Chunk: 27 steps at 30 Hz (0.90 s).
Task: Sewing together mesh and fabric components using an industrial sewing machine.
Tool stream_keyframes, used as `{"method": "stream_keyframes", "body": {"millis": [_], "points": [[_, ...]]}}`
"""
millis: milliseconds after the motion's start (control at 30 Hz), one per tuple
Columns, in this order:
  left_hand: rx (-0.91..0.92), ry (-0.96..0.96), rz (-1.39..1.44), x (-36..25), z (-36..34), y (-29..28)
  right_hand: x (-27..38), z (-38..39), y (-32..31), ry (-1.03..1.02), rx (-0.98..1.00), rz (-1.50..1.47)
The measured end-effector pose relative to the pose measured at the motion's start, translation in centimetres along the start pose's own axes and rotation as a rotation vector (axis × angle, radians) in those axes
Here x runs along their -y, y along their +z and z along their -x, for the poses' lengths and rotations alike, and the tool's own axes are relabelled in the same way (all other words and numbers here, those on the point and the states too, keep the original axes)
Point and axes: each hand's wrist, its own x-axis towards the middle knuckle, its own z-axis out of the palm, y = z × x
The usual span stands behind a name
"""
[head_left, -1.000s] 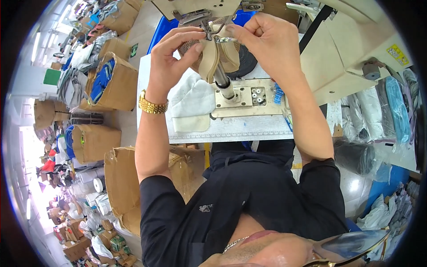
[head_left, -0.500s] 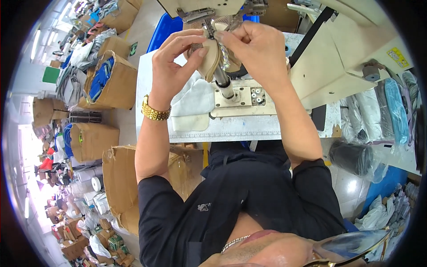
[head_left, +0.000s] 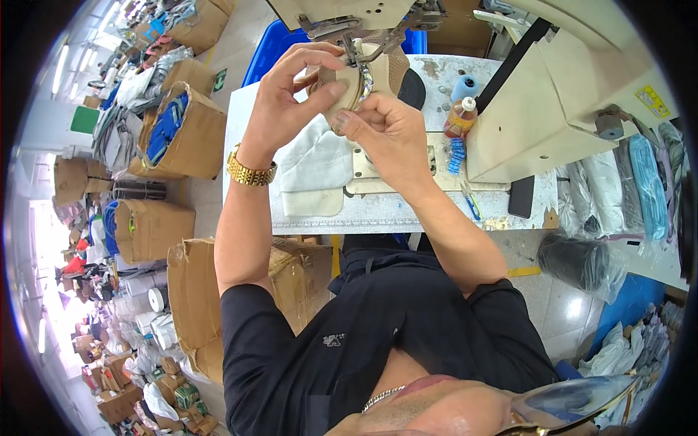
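A beige sewn piece (head_left: 350, 81) with a curved, layered edge and tan mesh parts (head_left: 397, 67) sits under the presser foot (head_left: 352, 55) of a cream sewing machine (head_left: 512, 123). A shiny strip (head_left: 366, 82) runs along its edge. My left hand (head_left: 289, 105) pinches the piece from the left, with its thumb on top and its fingers curled near the presser foot. My right hand (head_left: 392, 138) grips the near end of the same edge, thumb and bent fingers together. Both hands partly cover the piece. Its exact kind is unclear.
White fabric pieces (head_left: 311, 171) lie on the white table beside the machine's base plate. At right are a bottle with a white cap (head_left: 461, 118), a blue thread cone (head_left: 464, 88), small snips (head_left: 472, 203) and a dark phone (head_left: 521, 196). A blue bin (head_left: 267, 47) stands behind the table.
My right hand has moved from beside the presser foot down toward me, onto the piece's near end. My left hand stays on the piece, shifted slightly. The bottle and phone are now uncovered.
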Motion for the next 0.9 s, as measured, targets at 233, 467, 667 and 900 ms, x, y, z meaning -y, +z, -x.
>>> {"method": "stream_keyframes", "body": {"millis": [233, 467, 667, 900], "points": [[0.02, -0.049, 0.013, 0.4, -0.1, -0.1, -0.9, 0.4, 1.5, 0.019, -0.044, -0.361], [0.001, -0.048, 0.034, 0.7, -0.1, 0.0, -2.0, 1.2, 1.8, 0.0, -0.014, -0.326], [0.017, -0.121, 0.02, 0.2, -0.2, 0.1, -2.2, 0.6, 1.7, -0.097, -0.032, -0.203], [-0.065, -0.09, 0.003, 0.3, -0.5, 0.5, -1.7, 0.2, 1.6, -0.068, -0.038, -0.281]]}}
